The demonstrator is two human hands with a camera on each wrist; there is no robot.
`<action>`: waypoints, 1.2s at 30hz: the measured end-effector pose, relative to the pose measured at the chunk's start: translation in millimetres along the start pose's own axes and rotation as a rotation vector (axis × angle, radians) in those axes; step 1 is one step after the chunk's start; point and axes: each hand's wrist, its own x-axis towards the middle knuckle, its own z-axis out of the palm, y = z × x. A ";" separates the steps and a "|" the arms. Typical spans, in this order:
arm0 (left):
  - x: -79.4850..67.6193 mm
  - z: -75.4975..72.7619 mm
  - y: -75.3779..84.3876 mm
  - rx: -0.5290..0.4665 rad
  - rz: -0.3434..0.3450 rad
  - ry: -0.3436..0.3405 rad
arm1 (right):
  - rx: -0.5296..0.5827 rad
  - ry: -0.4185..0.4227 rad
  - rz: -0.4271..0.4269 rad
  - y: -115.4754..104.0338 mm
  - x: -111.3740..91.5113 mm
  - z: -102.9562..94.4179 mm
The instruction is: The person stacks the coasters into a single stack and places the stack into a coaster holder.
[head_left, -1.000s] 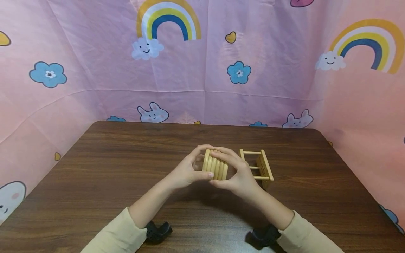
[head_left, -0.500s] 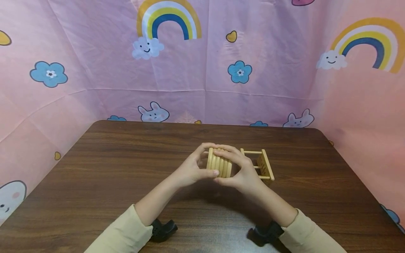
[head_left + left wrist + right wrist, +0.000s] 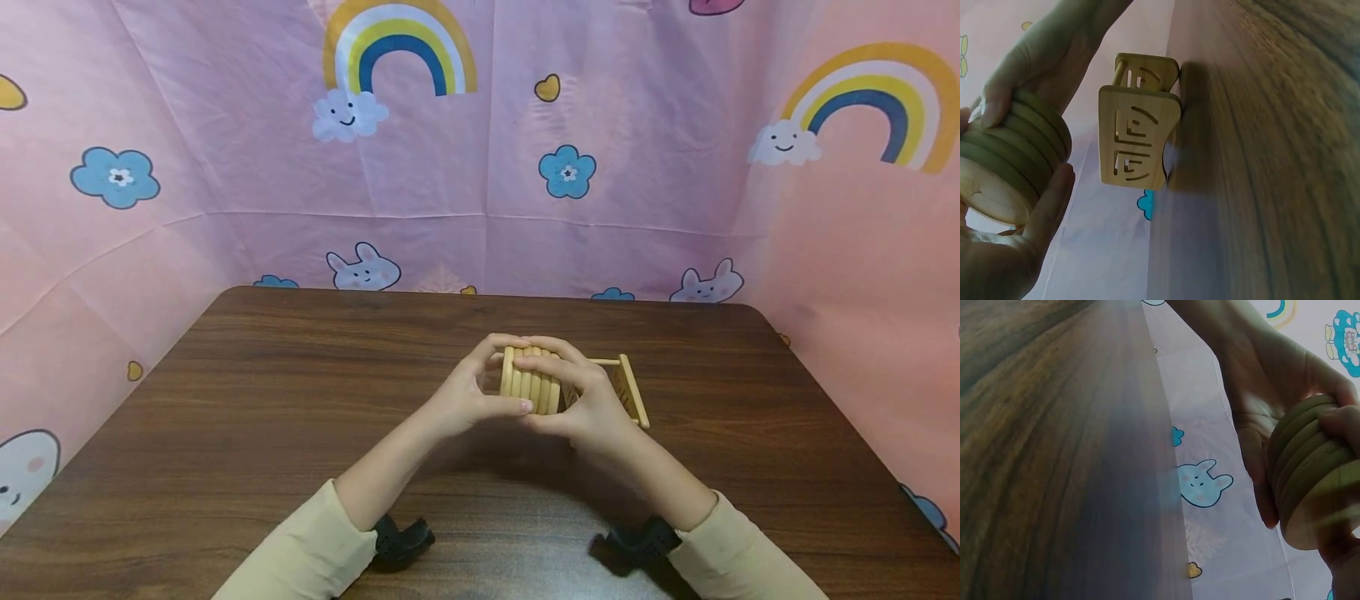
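Several round wooden discs like coasters [image 3: 531, 382] are stacked face to face and held above the table, lying on their side. The left hand [image 3: 468, 396] grips the stack from the left, thumb in front and fingers over the top. From the right, the right hand [image 3: 596, 404] grips the same stack with curled fingers and thumb. Behind the right hand stands a wooden rack [image 3: 633, 392], partly covered by it. The left wrist view shows the rack's cut-out side panel [image 3: 1138, 137], apart from the stack [image 3: 1016, 150].
The dark wood-grain table [image 3: 300, 367] extends around both hands. A pink and purple cloth [image 3: 420, 183] with rainbows, flowers and rabbits hangs behind and beside it. Black straps [image 3: 405, 540] sit at the wrists under pale sleeves.
Both hands have moved together to the right and slightly away with the stack, covering more of the rack. The rack stays where it was.
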 end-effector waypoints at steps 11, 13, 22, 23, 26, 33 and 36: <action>10.6 15.8 -6.9 0.021 0.012 0.022 | 0.010 -0.033 0.008 5.1 -9.6 -17.4; 12.2 19.4 -8.5 0.017 -0.011 0.017 | 0.020 -0.033 0.021 5.7 -13.1 -20.2; 20.4 35.3 -12.5 -0.010 -0.037 0.013 | 0.035 -0.038 0.074 11.0 -23.8 -35.4; 21.5 36.6 -12.3 -0.004 -0.030 0.015 | 0.035 -0.044 0.080 11.6 -24.3 -37.7; 26.6 40.3 -12.1 0.000 -0.016 0.024 | 0.017 -0.064 0.060 12.7 -23.5 -45.4; 41.5 46.9 -8.9 0.032 -0.008 0.059 | -0.046 -0.069 -0.003 12.5 -17.0 -62.5; 47.1 50.2 -9.4 0.069 0.009 0.075 | -0.052 -0.062 -0.006 12.8 -16.7 -67.9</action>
